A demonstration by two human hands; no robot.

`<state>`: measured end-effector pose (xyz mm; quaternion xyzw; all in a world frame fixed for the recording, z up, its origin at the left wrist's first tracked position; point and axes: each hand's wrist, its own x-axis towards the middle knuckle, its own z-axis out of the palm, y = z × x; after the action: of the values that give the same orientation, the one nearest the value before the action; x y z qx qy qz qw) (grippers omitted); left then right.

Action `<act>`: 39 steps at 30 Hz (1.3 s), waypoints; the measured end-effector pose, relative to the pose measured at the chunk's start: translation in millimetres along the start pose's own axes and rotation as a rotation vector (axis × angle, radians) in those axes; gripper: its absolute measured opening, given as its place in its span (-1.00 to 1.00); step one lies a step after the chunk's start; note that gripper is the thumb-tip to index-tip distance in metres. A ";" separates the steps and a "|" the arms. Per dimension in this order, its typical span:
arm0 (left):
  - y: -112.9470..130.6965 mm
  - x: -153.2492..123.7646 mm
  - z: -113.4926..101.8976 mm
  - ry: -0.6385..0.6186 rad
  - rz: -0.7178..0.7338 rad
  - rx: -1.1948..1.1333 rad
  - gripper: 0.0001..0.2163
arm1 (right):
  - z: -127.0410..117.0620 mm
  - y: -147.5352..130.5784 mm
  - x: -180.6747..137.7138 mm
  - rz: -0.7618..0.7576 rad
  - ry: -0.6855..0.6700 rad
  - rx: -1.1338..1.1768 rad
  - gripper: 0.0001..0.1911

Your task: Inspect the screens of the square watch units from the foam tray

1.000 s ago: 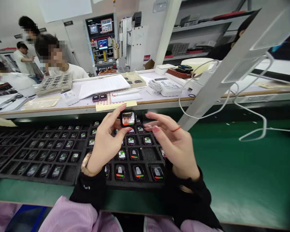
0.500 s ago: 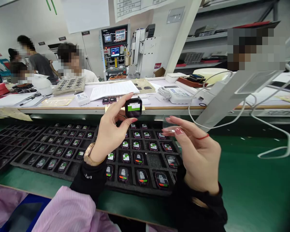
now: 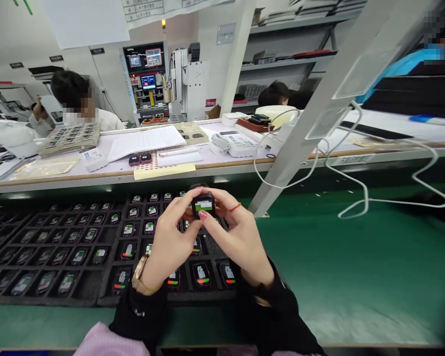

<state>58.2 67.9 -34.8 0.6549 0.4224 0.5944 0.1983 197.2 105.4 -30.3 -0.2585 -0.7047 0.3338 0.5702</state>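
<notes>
A black smartwatch body [image 3: 203,201] with a lit green and white screen is held up in front of me, its screen facing me. My left hand [image 3: 178,237] grips it from the left, thumb low and fingers along the top edge. On the other side my right hand [image 3: 237,237] holds it too, with the thumb on the lower part of the screen and the fingers curled behind. Below both hands lies a black foam tray [image 3: 107,269] with several similar watch bodies in its compartments, many with lit screens. My forearms and hands hide part of it.
Behind the tray runs a raised shelf [image 3: 215,170] with papers [image 3: 148,143], a white box with a coiled cable [image 3: 241,146] and two small dark watch bodies [image 3: 140,158]. A slanted grey post [image 3: 292,143] with hanging white cables stands right. A person [image 3: 77,101] sits across the bench.
My right hand has moved left and closed onto the watch body, which only my left hand held before. The watch is now lower, and my view has turned to the right.
</notes>
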 end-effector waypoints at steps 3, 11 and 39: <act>-0.2 1.1 -1.3 0.004 0.013 0.039 -0.54 | 4.2 1.6 0.9 0.036 0.033 -0.007 -0.70; 1.2 1.4 -7.9 -0.022 -0.002 0.013 -0.49 | -0.8 5.3 1.4 0.013 -0.024 0.049 -0.70; -1.9 -2.5 -11.1 -0.008 -0.022 0.033 -0.42 | -2.0 3.7 1.6 -0.012 -0.023 0.025 -0.72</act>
<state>47.3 64.3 -35.3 0.6558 0.4385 0.5826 0.1958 198.8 109.4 -31.9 -0.2434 -0.7083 0.3423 0.5674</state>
